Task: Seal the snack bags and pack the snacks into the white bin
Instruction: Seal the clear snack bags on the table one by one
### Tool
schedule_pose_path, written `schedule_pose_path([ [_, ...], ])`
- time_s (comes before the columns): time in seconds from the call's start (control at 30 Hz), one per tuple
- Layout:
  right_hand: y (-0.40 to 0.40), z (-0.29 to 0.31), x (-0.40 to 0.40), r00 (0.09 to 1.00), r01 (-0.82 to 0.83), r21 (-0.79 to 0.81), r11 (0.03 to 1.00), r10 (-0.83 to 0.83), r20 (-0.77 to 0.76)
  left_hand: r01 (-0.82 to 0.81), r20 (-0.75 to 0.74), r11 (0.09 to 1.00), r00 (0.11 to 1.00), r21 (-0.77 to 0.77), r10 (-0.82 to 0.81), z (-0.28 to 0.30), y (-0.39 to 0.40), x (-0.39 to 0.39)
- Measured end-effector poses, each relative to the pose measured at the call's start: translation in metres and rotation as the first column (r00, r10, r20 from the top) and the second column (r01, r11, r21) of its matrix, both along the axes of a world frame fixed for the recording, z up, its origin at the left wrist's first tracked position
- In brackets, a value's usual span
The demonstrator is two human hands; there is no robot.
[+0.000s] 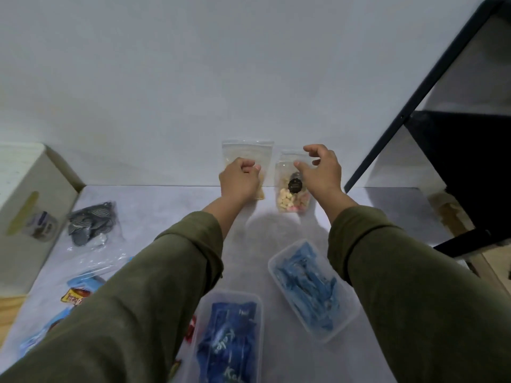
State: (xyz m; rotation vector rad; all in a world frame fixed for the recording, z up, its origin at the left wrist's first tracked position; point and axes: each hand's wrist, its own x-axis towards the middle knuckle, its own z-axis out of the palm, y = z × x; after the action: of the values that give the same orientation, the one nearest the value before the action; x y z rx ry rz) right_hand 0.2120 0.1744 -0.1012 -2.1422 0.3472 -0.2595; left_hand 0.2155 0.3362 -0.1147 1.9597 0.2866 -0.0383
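Two clear zip snack bags stand against the wall at the back of the table. The left bag (pixel 249 152) holds pale snacks, and my left hand (pixel 240 179) is curled in front of its middle, pinching it. The right bag (pixel 287 199) has a black round label and pale and pink pieces. My right hand (pixel 322 172) hovers at that bag's top edge with its fingers spread and loosely bent, gripping nothing. The white bin (pixel 41 172) stands at the far left with a slot handle in its side.
A clear bag of dark striped snacks (pixel 91 222) lies near the bin. Two clear tubs with blue packets (pixel 312 288) (pixel 229 335) sit in front of me. Colourful wrappers (pixel 76 295) lie at the left. A black shelf frame (pixel 414 106) rises at the right.
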Motion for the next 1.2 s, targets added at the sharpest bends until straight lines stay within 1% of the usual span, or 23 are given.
schedule_pose_path([
  [0.13,0.053,0.015,-0.013,0.998,-0.058,0.015,0.998,0.058,0.03,-0.001,0.038,0.998,0.999,0.057,-0.001,0.021,0.055,-0.017],
  [0.2,0.083,0.019,-0.021,0.996,-0.082,0.01,0.997,0.082,0.048,-0.013,0.048,0.998,0.999,0.061,0.01,0.026,0.088,-0.026],
  [0.33,0.152,0.015,-0.04,0.993,-0.119,0.031,0.992,0.118,0.018,-0.03,0.041,0.995,0.999,0.091,0.026,0.03,0.163,-0.048],
  [0.5,0.238,-0.005,-0.069,0.971,-0.238,0.071,0.969,0.24,-0.023,-0.017,-0.019,0.98,1.0,0.2,0.021,0.01,0.252,-0.075],
  [0.63,0.289,-0.035,-0.094,0.928,-0.343,0.073,0.936,0.35,-0.126,0.045,-0.116,0.955,0.993,0.295,-0.011,-0.022,0.303,-0.097],
  [0.7,0.303,-0.048,-0.102,0.905,-0.382,0.067,0.922,0.387,-0.178,0.078,-0.17,0.933,0.985,0.351,-0.019,-0.04,0.317,-0.105],
  [0.77,0.315,-0.063,-0.107,0.872,-0.435,0.041,0.899,0.433,-0.227,0.075,-0.208,0.919,0.978,0.387,0.008,-0.056,0.327,-0.112],
  [0.87,0.326,-0.086,-0.111,0.821,-0.53,-0.072,0.845,0.49,-0.294,0.057,-0.262,0.899,0.963,0.435,0.066,-0.078,0.336,-0.122],
  [0.93,0.331,-0.099,-0.111,0.809,-0.553,-0.12,0.824,0.497,-0.314,0.054,-0.283,0.899,0.956,0.435,0.08,-0.091,0.338,-0.128],
  [1.1,0.338,-0.122,-0.113,0.802,-0.561,-0.156,0.813,0.486,-0.348,-0.023,-0.217,0.898,0.967,0.438,0.13,-0.11,0.345,-0.134],
  [1.2,0.341,-0.126,-0.11,0.814,-0.551,-0.206,0.809,0.466,-0.346,-0.058,-0.14,0.892,0.981,0.448,0.134,-0.112,0.347,-0.134],
])
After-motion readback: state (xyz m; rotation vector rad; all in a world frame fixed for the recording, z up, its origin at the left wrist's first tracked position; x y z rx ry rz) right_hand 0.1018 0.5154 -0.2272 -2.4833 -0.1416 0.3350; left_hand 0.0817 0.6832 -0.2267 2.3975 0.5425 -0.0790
